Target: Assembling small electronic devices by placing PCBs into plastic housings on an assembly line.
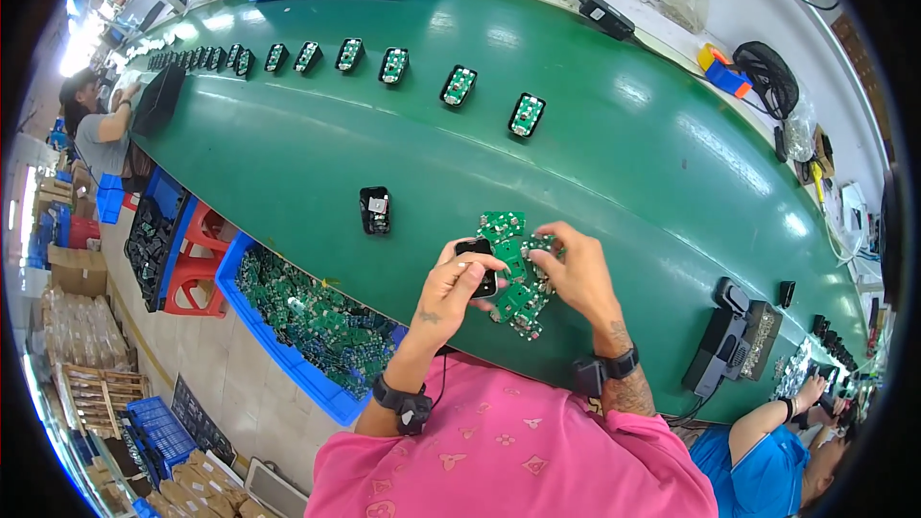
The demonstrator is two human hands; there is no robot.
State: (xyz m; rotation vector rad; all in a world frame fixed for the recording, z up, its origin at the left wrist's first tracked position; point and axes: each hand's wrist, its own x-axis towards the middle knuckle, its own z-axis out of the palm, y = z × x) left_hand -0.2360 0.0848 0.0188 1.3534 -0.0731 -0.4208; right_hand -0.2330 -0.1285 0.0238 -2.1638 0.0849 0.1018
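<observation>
My left hand (446,293) is closed around a small black plastic housing (477,249), held at the near edge of the green bench. Beside it lies a loose pile of green circuit boards (518,278) with small parts on them. The curled fingers and thumb of my right hand (578,273) pinch a green circuit board (539,246) at the pile's right side; the fingers partly cover it. Left of the pile, a single black housing (375,210) with a silvery part inside rests on the bench.
A curved row of black housings with green boards (393,65) runs along the far side of the bench (317,134). Below left is a blue bin (336,403) of boards. A grey-black device (718,350) stands at right. Co-workers sit at far left (101,129) and lower right (767,451).
</observation>
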